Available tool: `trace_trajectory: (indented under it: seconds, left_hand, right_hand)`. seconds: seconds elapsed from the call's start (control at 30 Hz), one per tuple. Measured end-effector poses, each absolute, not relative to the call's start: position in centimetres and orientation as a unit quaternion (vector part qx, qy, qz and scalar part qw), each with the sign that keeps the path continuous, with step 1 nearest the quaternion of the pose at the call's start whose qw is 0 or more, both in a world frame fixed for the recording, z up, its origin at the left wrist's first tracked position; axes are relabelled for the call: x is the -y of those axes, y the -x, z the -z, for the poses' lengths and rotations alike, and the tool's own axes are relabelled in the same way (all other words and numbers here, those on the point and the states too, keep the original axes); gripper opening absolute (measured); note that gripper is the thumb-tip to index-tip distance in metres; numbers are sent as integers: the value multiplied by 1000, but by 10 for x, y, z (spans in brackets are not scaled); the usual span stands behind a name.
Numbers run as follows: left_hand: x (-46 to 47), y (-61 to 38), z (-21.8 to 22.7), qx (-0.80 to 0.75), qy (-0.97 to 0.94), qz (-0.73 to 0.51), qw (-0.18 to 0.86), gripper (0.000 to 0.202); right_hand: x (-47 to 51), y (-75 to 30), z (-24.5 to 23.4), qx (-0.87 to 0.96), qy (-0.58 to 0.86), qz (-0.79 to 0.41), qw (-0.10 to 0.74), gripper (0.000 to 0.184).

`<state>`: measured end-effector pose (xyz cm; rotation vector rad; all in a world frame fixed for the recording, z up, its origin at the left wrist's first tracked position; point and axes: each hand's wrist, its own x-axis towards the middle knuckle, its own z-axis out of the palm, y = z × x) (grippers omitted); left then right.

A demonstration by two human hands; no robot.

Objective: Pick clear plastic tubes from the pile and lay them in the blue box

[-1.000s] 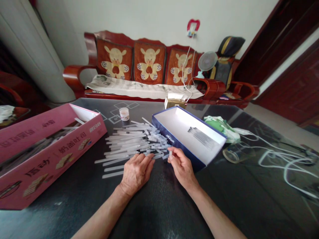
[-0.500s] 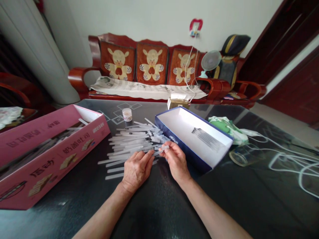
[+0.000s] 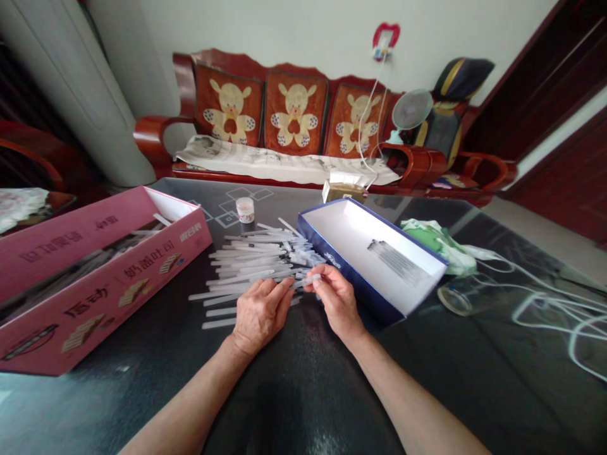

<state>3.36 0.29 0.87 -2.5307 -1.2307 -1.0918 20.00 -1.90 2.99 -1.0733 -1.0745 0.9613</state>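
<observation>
Head view: pinching a whitish stick [image 3: 313,279] in nearly closed right hand [image 3: 336,297], with long axis slanting rightward and away; cannot tell curled left hand [image 3: 260,311]'s hold.

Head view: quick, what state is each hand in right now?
Left hand: fingers curled beside the pile of slim sticks; grip cannot be told.
Right hand: closed, pinching a small translucent piece.
</observation>
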Motion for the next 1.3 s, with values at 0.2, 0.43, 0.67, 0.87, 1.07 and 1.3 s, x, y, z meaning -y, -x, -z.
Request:
trace_trajectory:
  seconds: [0.2, 0.43, 0.67, 0.87, 1.07, 1.3]
  left_hand:
    - [-3, -34, -11, 408, 837, 362, 55, 23]
    - [-4, -34, -13, 403, 839, 359, 67, 25]
    - [-5, -34, -14, 400, 829, 384, 73, 22]
    - [-6, -32, -9, 392, 822, 403, 87, 21]
    - [-7, -30, -10, 389, 827, 391, 104, 24]
    - [-5, -31, -17, 376, 842, 368, 123, 23]
  right_hand:
    - [20, -202, -34, 525, 480, -386, 587, 18]
    - [17, -205, -33, 510, 499, -404, 572, 23]
    - [17, -194, -34, 440, 515, -442, 588, 26]
    - [15, -190, -28, 404, 506, -478, 594, 27]
    - [17, -191, -32, 464, 502, -440, 582, 20]
    - [21, -200, -37, 725, 491, -136, 463, 15]
